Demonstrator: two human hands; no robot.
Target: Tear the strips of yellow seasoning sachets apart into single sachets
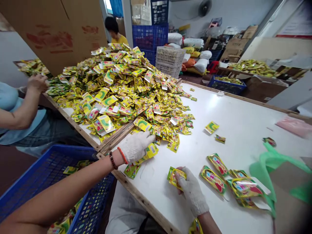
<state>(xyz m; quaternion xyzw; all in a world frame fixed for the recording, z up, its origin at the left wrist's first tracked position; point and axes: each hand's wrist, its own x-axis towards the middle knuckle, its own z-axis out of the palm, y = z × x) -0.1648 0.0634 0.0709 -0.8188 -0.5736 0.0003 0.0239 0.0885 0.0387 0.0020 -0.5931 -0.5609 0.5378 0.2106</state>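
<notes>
In a white fingerless work glove, my left hand (136, 146) reaches over the near edge of the table, its fingers closed on a flat yellow box (150, 152). A green-and-yellow sachet (132, 170) lies just below that hand. My right hand (191, 187), gloved the same way, pinches a small yellow sachet (175, 178) between thumb and fingers. To its right lie several printed boxes, among them one yellow-green box (212, 180) with a red picture. A big heap of small yellow sachets and boxes (126, 91) rises beyond my left hand.
A wooden strip (122, 135) divides the white tabletop (195, 113). A blue crate (55, 162) with sachets stands at lower left. Green plastic (270, 162) hangs over a carton at right. A co-worker's hand (37, 83) is at far left; another person sits behind the heap.
</notes>
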